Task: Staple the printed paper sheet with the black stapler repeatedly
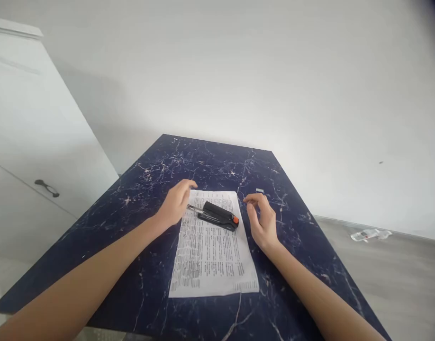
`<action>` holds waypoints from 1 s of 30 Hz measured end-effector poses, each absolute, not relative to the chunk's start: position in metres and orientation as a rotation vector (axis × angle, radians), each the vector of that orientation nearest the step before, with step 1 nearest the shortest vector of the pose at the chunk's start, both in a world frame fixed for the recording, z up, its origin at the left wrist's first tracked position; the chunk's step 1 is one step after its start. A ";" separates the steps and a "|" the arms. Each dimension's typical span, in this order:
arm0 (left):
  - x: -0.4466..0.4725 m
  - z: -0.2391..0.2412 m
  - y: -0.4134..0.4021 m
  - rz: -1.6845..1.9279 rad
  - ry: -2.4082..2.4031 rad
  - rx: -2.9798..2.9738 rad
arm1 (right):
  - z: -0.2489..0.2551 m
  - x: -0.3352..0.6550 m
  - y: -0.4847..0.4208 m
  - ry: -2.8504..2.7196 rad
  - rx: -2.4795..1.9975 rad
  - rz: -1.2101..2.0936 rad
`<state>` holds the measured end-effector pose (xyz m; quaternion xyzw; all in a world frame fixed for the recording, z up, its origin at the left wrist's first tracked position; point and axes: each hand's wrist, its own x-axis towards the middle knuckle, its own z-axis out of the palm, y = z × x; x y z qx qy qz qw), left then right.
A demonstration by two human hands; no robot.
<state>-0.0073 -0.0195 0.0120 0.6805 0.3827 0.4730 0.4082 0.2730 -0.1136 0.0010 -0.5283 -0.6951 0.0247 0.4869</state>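
A black stapler (pixel 219 216) with an orange piece at its right end lies across the upper half of a printed sheet of paper (pixel 221 255). From its left end a thin metal part sticks out toward my left hand (pixel 176 202). This hand rests at the sheet's upper left edge, fingers loosely bent and holding nothing that I can see. Whether it touches the metal part, I cannot tell. To the right of the sheet is my right hand (pixel 263 219), its thumb apart from the curled fingers and nothing between them. Just beyond it lies a small pale strip (pixel 259 190), perhaps staples.
The dark blue marble-patterned table (pixel 203 161) reaches toward a white wall (pixel 239 71). A white cabinet (pixel 36 118) with a dark handle stands at the left. On the floor at the right lies a clear plastic item (pixel 370 235).
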 end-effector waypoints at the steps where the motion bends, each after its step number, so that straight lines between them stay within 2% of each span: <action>1: -0.010 0.013 -0.020 1.140 0.914 1.800 | 0.003 0.265 -0.118 -1.748 -1.267 0.123; 5: -0.015 0.018 -0.022 0.944 0.730 1.821 | 0.001 0.244 -0.121 -2.003 -1.242 0.233; 9: -0.015 0.015 -0.018 0.902 0.659 1.716 | -0.006 0.237 -0.114 -2.086 -1.283 0.318; 17: -0.020 -0.013 -0.003 0.825 0.723 2.035 | -0.006 0.240 -0.111 -2.043 -1.317 0.421; 25: -0.018 0.001 0.000 0.515 0.847 2.082 | -0.006 0.242 -0.112 -2.056 -1.346 0.464; 30: -0.019 0.001 0.001 0.474 0.878 2.077 | -0.006 0.243 -0.112 -2.017 -1.339 0.499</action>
